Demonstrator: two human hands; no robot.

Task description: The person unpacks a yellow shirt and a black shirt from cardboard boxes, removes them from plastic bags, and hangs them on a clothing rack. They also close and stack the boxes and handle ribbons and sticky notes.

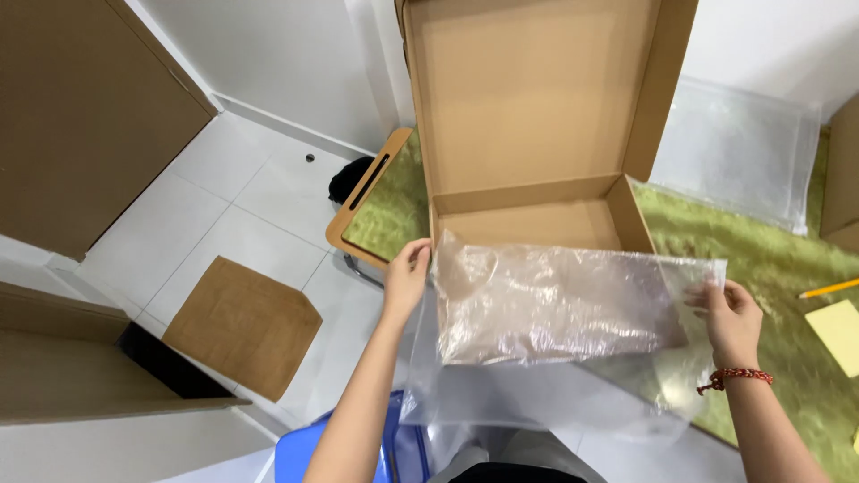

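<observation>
A clear plastic bag [559, 304] is held up by two hands in front of an open cardboard box [537, 134]. The left edge of the bag is pinched by the left hand [407, 273], and the right edge is gripped by the right hand [732, 317]. A red string band [735, 379] is worn on the right wrist. The box lid is stood straight up, and the box is set on a surface [761, 259] covered with a green cloth. More clear plastic [738, 152] is laid flat behind the box. A yellow pencil [829, 289] and a yellow paper pad [837, 333] are seen on the right. A brown cardboard sheet [242, 324] is left on the white tiled floor [233, 215].
</observation>
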